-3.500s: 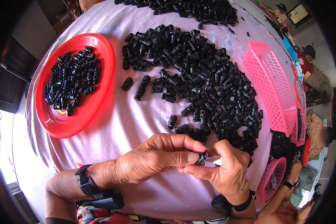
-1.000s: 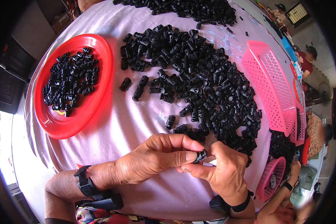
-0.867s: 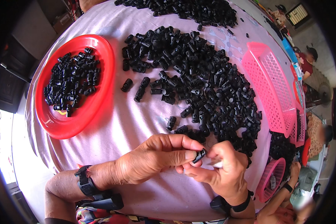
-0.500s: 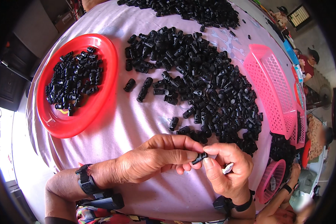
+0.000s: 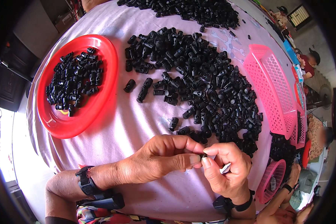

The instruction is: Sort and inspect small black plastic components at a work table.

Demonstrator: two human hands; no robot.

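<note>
My left hand (image 5: 156,158) and my right hand (image 5: 227,183) meet at the near side of the table, thumbs and index fingers pinched around a small black plastic cord lock (image 5: 204,155). Fingertips hide most of that piece. Tucked in the curled fingers of my right hand is a small white object (image 5: 225,168) whose kind I cannot make out. Just beyond the hands spreads a large pile of black cord locks (image 5: 212,86). At the left, a red round plate (image 5: 56,125) carries a smaller heap of the same pieces.
A pink perforated basket (image 5: 257,67) stands right of the pile, with a round pink basket (image 5: 265,186) nearer. Another black heap (image 5: 190,11) lies at the far edge. A pink cloth (image 5: 119,130) covers the table. A co-worker's arm (image 5: 287,186) is at the lower right.
My fingertips have closed in over the cord lock, so less of it shows now. Both hands stay in nearly the same place; the pile and plate look unchanged.
</note>
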